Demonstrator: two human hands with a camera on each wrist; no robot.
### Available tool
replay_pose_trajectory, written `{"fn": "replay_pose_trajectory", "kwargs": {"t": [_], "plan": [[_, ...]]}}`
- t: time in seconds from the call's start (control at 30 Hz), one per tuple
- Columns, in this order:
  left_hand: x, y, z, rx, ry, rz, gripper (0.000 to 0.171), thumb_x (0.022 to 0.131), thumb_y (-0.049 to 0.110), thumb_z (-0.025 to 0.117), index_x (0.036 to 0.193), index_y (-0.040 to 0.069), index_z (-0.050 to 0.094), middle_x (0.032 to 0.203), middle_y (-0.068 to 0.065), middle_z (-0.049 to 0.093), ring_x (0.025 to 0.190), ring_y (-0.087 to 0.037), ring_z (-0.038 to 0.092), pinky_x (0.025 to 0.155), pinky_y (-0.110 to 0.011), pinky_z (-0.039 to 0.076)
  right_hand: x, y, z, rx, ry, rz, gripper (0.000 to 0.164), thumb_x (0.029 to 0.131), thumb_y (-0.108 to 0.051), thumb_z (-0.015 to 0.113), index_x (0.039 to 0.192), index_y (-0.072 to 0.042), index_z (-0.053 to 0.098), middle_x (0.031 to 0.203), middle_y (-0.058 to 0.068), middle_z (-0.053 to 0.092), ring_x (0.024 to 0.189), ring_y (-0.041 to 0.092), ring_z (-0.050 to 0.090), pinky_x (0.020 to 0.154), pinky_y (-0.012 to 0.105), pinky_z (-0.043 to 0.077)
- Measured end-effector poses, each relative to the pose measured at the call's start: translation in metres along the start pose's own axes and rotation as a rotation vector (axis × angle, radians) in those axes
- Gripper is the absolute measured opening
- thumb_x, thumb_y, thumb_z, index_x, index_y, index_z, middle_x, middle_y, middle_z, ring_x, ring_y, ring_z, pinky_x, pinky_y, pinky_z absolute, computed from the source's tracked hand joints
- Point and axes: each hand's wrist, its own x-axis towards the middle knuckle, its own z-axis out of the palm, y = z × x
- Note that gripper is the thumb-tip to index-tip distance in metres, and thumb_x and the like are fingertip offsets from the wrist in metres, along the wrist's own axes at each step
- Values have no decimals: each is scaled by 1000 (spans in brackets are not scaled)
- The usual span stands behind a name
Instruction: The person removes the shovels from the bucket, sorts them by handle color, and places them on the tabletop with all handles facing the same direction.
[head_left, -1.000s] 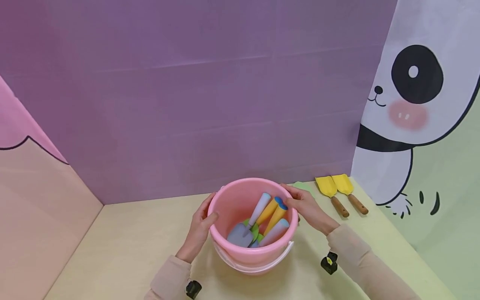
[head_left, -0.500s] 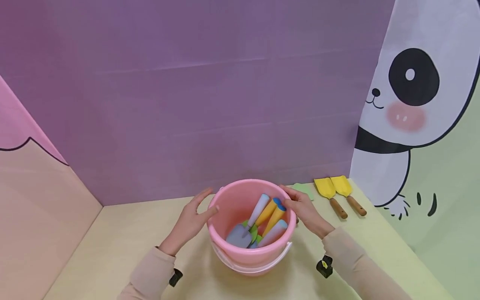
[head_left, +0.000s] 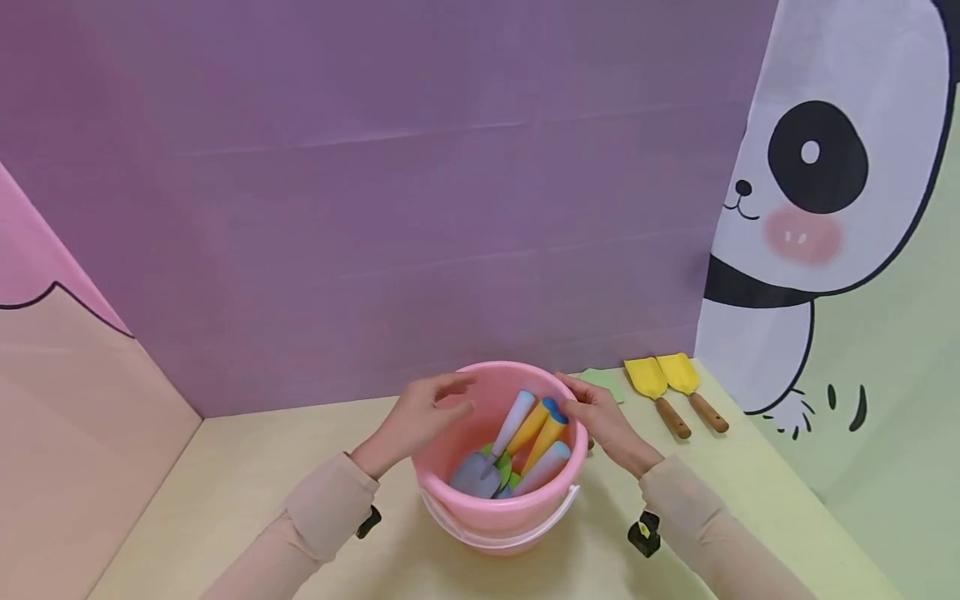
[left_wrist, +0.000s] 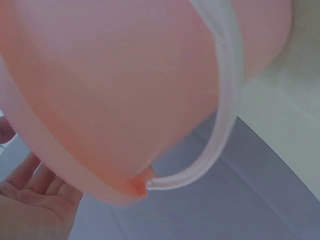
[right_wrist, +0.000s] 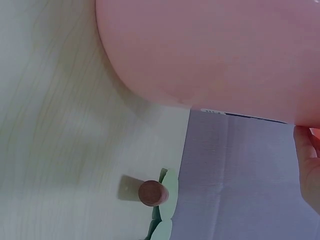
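A pink bucket (head_left: 491, 521) stands on the table, its white bail handle (head_left: 480, 543) hanging down in front. Inside lie several small garden tools: a trowel (head_left: 476, 475) with a grey blade and lilac handle, a second lilac handle (head_left: 542, 472), and two orange handles (head_left: 529, 427) with blue ends above green blades. My right hand (head_left: 606, 418) grips the bucket's right rim, thumb inside. Over the left rim hovers my left hand (head_left: 422, 417), fingers loosely bent and holding nothing. In the left wrist view that hand (left_wrist: 35, 210) shows behind the bucket's rim (left_wrist: 55, 150).
Two yellow shovels (head_left: 647, 377) with wooden handles lie at the back right of the table. Beside them, partly behind the bucket, is a light green piece (head_left: 603, 383); the right wrist view shows a round wooden handle end (right_wrist: 153, 193) by it. A purple backdrop (head_left: 360, 250) rises behind.
My left hand has let go of the bucket's left rim, drawn back left, then moved right to above the bucket's opening. The right hand keeps its grip on the rim.
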Motion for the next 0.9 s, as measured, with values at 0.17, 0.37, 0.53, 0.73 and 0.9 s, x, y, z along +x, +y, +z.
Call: {"fn": "replay_pose_trajectory", "kwargs": {"t": [0.17, 0.37, 0.53, 0.73, 0.9], "plan": [[13, 9, 2, 56, -60, 10, 39, 85, 19, 61, 124, 12, 58, 122, -5, 60, 113, -25, 55, 91, -41, 47, 2, -1, 3, 11, -21, -8, 54, 90, -15, 50, 141, -5, 35, 135, 18, 48, 106, 22, 56, 87, 29, 49], [35, 23, 5, 187, -183, 31, 40, 86, 20, 58, 125, 12, 57, 122, -7, 60, 111, -26, 55, 88, -38, 49, 3, -2, 1, -4, -14, -14, 53, 91, -16, 49, 141, -6, 35, 134, 18, 48, 107, 24, 56, 87, 31, 50], [55, 25, 16, 331, -280, 101, 42, 85, 17, 58, 126, 13, 56, 124, -2, 58, 113, -22, 54, 94, -37, 45, 2, 0, -5, 4, -27, 11, 53, 92, -20, 50, 142, -9, 35, 132, 18, 49, 96, 18, 57, 74, 27, 53], [72, 13, 35, 331, -441, 320, 45, 85, 6, 59, 128, 17, 54, 124, 3, 58, 113, -14, 53, 96, -29, 43, 0, 1, -5, 16, -34, 22, 54, 92, -21, 51, 142, -10, 35, 129, 19, 51, 86, 16, 57, 59, 22, 51], [81, 9, 42, 383, -483, 417, 43, 83, 1, 57, 123, 15, 59, 98, -1, 64, 65, -12, 49, 58, -16, 43, 3, 1, -4, 8, -22, 13, 52, 91, -20, 51, 141, -11, 37, 129, 15, 52, 89, 16, 58, 67, 22, 52]]}}
